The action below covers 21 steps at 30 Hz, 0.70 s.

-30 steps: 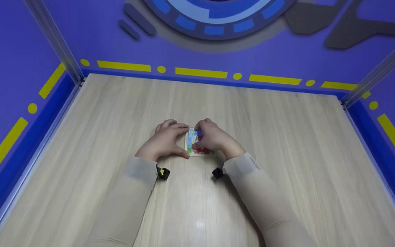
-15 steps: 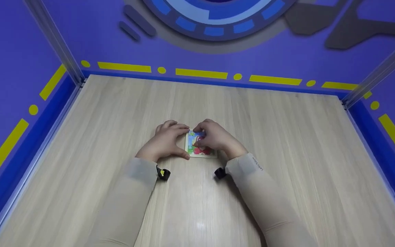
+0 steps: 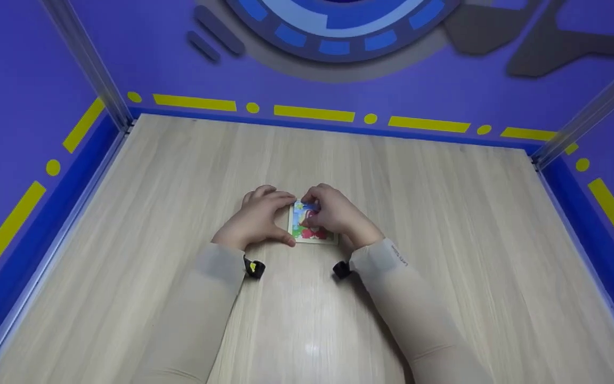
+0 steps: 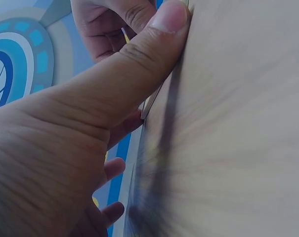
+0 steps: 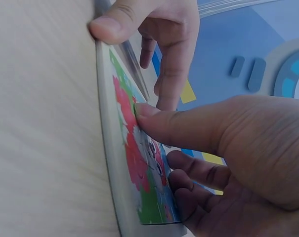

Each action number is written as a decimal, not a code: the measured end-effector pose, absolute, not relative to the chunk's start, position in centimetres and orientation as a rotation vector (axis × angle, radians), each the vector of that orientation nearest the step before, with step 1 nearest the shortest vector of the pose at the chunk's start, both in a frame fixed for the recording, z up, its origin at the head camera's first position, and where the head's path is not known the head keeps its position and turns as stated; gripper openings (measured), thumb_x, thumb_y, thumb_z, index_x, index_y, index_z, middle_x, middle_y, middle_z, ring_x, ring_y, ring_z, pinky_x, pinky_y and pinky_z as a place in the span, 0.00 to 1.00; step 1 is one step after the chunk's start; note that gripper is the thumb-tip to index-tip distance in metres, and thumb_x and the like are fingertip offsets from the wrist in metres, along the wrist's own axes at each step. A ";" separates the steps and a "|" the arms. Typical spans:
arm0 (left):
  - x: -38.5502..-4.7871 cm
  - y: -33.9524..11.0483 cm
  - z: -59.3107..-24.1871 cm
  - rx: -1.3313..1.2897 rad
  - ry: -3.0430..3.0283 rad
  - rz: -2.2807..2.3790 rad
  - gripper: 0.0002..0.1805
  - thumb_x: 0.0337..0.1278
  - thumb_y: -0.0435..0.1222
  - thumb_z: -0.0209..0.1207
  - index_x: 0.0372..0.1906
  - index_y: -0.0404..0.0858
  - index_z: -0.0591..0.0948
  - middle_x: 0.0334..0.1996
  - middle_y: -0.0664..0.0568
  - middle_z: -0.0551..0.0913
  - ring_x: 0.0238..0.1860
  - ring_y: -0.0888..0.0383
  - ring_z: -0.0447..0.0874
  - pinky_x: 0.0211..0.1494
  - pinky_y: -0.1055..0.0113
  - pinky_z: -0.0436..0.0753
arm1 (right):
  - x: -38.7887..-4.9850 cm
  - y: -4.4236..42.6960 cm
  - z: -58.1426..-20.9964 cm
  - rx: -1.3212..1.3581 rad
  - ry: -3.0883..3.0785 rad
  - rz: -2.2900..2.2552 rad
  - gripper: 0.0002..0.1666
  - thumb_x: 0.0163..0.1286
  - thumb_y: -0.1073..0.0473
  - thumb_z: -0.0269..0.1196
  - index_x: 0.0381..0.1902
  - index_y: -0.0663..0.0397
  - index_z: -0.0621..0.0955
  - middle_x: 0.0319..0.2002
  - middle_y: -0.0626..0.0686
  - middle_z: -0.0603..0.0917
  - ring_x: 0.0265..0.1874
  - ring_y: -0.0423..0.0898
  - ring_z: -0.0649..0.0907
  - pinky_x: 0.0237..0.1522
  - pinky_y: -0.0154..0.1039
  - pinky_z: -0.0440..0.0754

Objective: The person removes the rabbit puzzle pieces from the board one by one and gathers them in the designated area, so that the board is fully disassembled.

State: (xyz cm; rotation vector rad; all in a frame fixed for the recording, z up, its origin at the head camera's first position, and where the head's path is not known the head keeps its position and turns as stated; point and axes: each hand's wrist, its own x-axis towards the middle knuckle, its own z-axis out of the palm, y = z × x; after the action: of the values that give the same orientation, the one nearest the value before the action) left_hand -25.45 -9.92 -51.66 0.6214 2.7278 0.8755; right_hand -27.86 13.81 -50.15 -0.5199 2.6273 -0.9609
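Note:
A small jigsaw puzzle point(image 3: 315, 233) lies on the wooden table, its colourful picture showing red, green and blue within a pale frame point(image 5: 108, 128). My left hand point(image 3: 256, 218) grips the frame's left side, thumb at the near corner and index finger at the far one. Over the picture, my right hand point(image 3: 339, 216) has its thumb and fingers bent around what looks like a puzzle piece point(image 4: 125, 35); only a thin yellow edge of it shows in the left wrist view. The right hand covers much of the picture's right half.
The pale wood-grain table point(image 3: 307, 309) surrounds the puzzle. Blue-purple panels point(image 3: 339, 96) with yellow dashes enclose its back and sides, with metal posts point(image 3: 94, 64) at the corners. A black wrist camera point(image 3: 254, 268) sits at the left cuff, another black camera point(image 3: 341, 269) at the right.
My right hand shifted slightly to the right over the puzzle during the first half second, uncovering a little more of the picture. My left hand stays at the frame.

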 end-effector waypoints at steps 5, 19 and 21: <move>-25.3 -10.0 -52.0 0.603 2.724 0.898 0.60 0.42 0.57 0.90 0.84 0.50 0.77 0.82 0.56 0.79 0.90 0.44 0.57 0.94 0.38 0.50 | -27.8 14.0 -50.7 -0.479 2.590 -1.064 0.25 0.68 0.62 0.82 0.61 0.54 0.89 0.56 0.56 0.87 0.53 0.53 0.84 0.61 0.51 0.87; -25.7 -9.9 -51.6 0.647 2.744 0.829 0.58 0.46 0.60 0.88 0.83 0.44 0.78 0.86 0.55 0.74 0.91 0.44 0.56 0.95 0.37 0.51 | -27.8 13.5 -50.7 -0.432 2.653 -1.050 0.22 0.73 0.64 0.78 0.62 0.55 0.89 0.55 0.56 0.87 0.52 0.51 0.85 0.58 0.49 0.87; -25.6 -9.8 -51.6 0.653 2.743 0.812 0.58 0.47 0.60 0.87 0.83 0.43 0.78 0.86 0.55 0.74 0.91 0.44 0.57 0.95 0.37 0.52 | -27.8 13.5 -50.8 -0.445 2.663 -1.030 0.21 0.74 0.64 0.76 0.63 0.55 0.89 0.55 0.56 0.88 0.52 0.51 0.85 0.59 0.49 0.88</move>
State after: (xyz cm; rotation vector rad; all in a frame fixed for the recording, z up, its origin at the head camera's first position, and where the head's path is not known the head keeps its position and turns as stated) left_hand -25.57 -9.82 -51.64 0.6529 2.7426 0.8116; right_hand -27.76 13.52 -50.80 -0.4445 2.6630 -1.0297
